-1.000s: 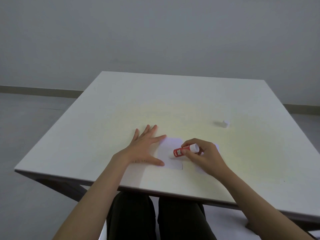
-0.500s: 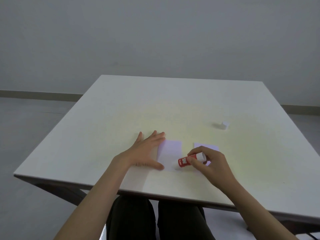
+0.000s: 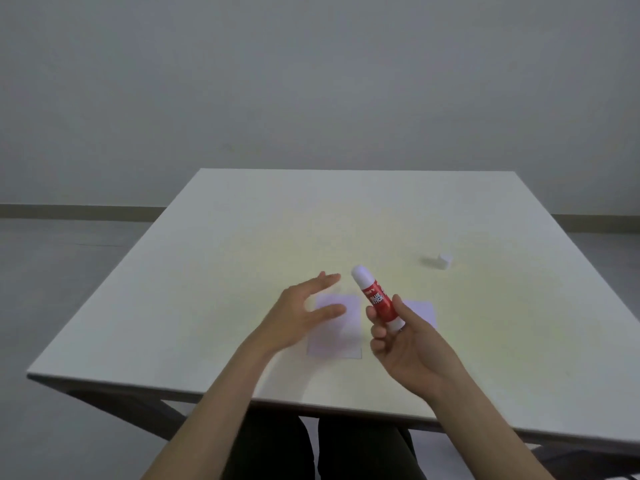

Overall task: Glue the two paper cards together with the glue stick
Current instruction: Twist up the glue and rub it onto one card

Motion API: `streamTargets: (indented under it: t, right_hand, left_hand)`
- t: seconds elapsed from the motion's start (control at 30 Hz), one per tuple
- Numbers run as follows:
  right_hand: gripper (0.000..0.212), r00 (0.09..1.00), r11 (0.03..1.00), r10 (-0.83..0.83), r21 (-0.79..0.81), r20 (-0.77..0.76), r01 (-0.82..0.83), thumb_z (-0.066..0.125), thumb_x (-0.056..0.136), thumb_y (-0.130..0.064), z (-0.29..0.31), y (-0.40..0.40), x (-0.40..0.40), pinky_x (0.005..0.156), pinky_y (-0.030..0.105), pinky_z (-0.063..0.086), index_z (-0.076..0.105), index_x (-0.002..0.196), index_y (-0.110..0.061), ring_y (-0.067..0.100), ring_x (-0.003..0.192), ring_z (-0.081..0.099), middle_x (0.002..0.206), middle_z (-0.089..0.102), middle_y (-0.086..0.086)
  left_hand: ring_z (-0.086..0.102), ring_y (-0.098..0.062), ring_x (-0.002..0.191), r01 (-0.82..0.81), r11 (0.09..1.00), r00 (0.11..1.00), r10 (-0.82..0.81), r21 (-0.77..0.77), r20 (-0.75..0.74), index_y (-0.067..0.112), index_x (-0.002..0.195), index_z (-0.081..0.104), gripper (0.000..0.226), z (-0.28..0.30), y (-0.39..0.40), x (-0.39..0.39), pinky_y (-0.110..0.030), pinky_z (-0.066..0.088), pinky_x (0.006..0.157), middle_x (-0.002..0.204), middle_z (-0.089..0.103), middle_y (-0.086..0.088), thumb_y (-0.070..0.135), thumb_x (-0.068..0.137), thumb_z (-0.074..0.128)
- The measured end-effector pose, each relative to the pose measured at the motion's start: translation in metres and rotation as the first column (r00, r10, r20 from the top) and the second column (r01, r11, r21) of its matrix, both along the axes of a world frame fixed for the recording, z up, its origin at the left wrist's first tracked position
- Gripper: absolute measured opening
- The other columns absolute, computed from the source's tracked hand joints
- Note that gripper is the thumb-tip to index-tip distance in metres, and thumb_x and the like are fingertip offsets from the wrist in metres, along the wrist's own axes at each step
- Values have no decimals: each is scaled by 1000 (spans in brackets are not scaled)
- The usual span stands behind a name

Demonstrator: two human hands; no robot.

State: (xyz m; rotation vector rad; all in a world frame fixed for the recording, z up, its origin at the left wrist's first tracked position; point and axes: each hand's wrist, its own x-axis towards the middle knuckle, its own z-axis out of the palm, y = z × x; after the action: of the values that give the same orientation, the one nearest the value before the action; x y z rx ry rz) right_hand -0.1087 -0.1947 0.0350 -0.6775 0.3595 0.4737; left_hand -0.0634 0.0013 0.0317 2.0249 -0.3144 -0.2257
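Note:
Two pale paper cards lie flat near the table's front: the left card (image 3: 341,336) in the middle and the right card (image 3: 423,310) partly behind my right hand. My right hand (image 3: 408,351) is raised above the table and holds a red and white glue stick (image 3: 378,302) by its lower end, its white tip pointing up and slightly left. My left hand (image 3: 301,315) hovers over the left card's left side, fingers apart and holding nothing. The small white cap (image 3: 444,261) lies alone further back on the right.
The white table (image 3: 214,278) has its front edge close to my lap. My dark-trousered legs show below that edge. A grey wall and floor lie beyond the table's far edge.
My right hand lifted the glue stick off the left card and turned its tip upward. My left hand rose from pressing the card flat and now hovers with fingers spread.

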Motion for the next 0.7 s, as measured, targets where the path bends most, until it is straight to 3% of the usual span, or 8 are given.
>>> streamTargets:
  t: [0.1, 0.17, 0.23, 0.3, 0.4, 0.5, 0.6, 0.7]
  right_hand:
    - [33, 999, 998, 37, 51, 10, -37, 54, 89, -36, 1, 17, 0, 44, 21, 47, 64, 103, -8, 13, 46, 53, 72, 69, 5]
    - [36, 994, 996, 90, -20, 60, -89, 54, 87, -42, 1, 24, 0, 46, 21, 48, 68, 100, -12, 14, 47, 53, 74, 69, 7]
    - [41, 971, 965, 188, -211, 145, -155, 49, 89, -48, 2, 23, 0, 51, 23, 46, 72, 98, -15, 16, 51, 54, 77, 70, 9]
    - [43, 931, 871, 291, -464, 218, -164, 44, 93, -49, 4, 17, 0, 53, 24, 41, 71, 100, -16, 18, 55, 55, 83, 72, 7]
    - [30, 882, 709, 374, -702, 285, -74, 49, 94, -40, 11, 6, 1, 55, 22, 41, 68, 106, -20, 14, 60, 59, 95, 72, 1]
    - [20, 874, 649, 362, -760, 324, 13, 54, 93, -29, 17, -1, 4, 57, 22, 42, 68, 105, -23, 11, 60, 60, 96, 71, -1]
    - [17, 869, 615, 358, -787, 342, 56, 56, 92, -23, 19, -7, 4, 58, 22, 43, 68, 103, -23, 9, 59, 60, 92, 71, -2]
    - [14, 861, 588, 385, -807, 332, 48, 60, 89, -22, 17, -11, 2, 58, 21, 45, 70, 98, -26, 9, 59, 61, 91, 72, -3]
  left_hand:
    - [62, 1, 110, -64, 949, 998, 57, -309, -32, 40, 100, 71, 22, 9, -32, -17, -17, 42, 99, 114, 70, 14, 24, 86, 66]
    - [70, -5, 94, -153, 900, 988, 140, -408, -62, 39, 87, 76, 21, 12, -42, -24, -11, 48, 83, 101, 76, 10, 21, 86, 65]
    - [72, -6, 87, -211, 860, 977, 193, -465, -86, 37, 83, 77, 23, 14, -40, -24, -8, 48, 74, 94, 77, 8, 18, 87, 64]
    - [71, -7, 90, -203, 845, 979, 177, -495, -99, 30, 85, 78, 18, 16, -32, -23, -7, 48, 75, 94, 77, 5, 17, 86, 65]
    - [69, -6, 99, -213, 871, 976, 212, -443, -53, 23, 83, 77, 9, 21, -17, -15, -11, 48, 83, 96, 77, 6, 19, 82, 69]
    - [67, 3, 96, -322, 898, 934, 354, -299, 57, 17, 73, 74, 9, 25, 2, 5, -11, 46, 86, 81, 77, 5, 19, 81, 70]
    - [62, 14, 75, -465, 879, 859, 476, -102, 190, 16, 63, 70, 20, 26, 20, 28, -3, 40, 63, 68, 75, 10, 23, 81, 66]
    - [53, 5, 54, -554, 832, 810, 535, 16, 242, 14, 60, 68, 22, 22, 31, 48, -10, 36, 49, 64, 72, 7, 22, 80, 62]
